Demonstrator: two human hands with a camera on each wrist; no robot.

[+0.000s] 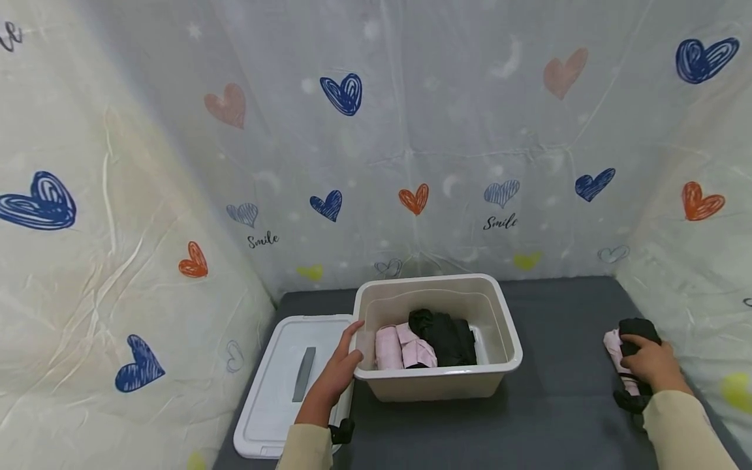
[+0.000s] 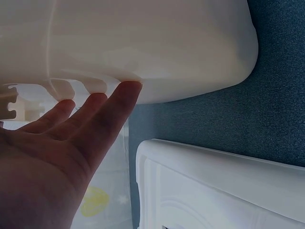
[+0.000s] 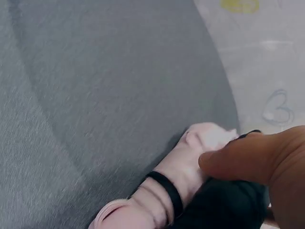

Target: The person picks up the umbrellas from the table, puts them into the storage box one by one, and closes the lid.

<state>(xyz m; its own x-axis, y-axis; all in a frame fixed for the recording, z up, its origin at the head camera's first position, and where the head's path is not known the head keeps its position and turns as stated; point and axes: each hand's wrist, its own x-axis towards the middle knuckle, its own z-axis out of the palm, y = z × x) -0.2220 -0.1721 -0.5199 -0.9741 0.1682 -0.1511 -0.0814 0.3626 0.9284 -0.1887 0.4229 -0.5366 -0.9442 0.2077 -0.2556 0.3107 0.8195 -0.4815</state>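
At the left rim of a beige plastic storage bin, my left hand grips the edge. The left wrist view shows its fingers stretched against the bin's outer wall; its thumb is hidden there. Inside the bin lie rolled pink cloth and a bunched black cloth. Far to the right, my right hand holds a pink and black cloth bundle on the table. Its thumb presses on the pink fabric, which a black band crosses.
A white lid with a grey handle lies left of the bin, partly under my left forearm. Dark grey cloth covers the table. Hanging sheets printed with hearts enclose the back and both sides.
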